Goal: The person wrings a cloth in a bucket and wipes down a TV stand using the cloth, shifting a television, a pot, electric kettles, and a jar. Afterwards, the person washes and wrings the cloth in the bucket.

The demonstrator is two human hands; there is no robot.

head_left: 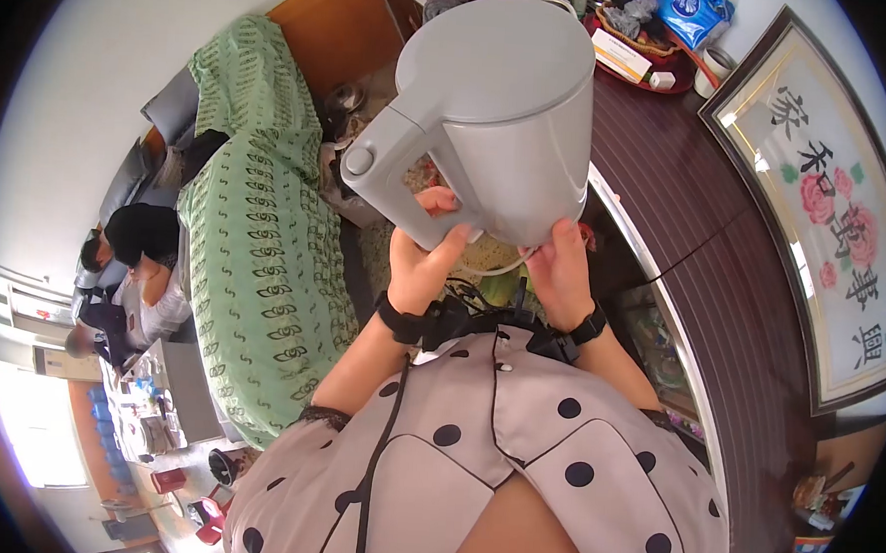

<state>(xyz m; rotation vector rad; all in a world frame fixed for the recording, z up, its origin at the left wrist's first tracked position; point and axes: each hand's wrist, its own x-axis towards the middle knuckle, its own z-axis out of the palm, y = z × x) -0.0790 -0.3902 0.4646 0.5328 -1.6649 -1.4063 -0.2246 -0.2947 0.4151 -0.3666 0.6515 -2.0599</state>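
A grey electric kettle (pixel 516 130) is held up in front of my chest, tilted, with its closed lid toward the top of the view. My left hand (pixel 424 256) grips it by the lower end of the handle, thumb on the near side. My right hand (pixel 560 273) holds the bottom edge of the body, its thumb pressed against the side; the other fingers are partly hidden beneath. A white cord (pixel 488 272) loops below the kettle between my hands. Dark bands circle both wrists.
A dark wooden cabinet top (pixel 657 208) runs along my right, bearing a framed picture (pixel 818 196) and a red tray (pixel 679 84) of small items. To the left stands a sofa under a green patterned cover (pixel 262 297). People (pixel 143 271) sit farther left, beyond it.
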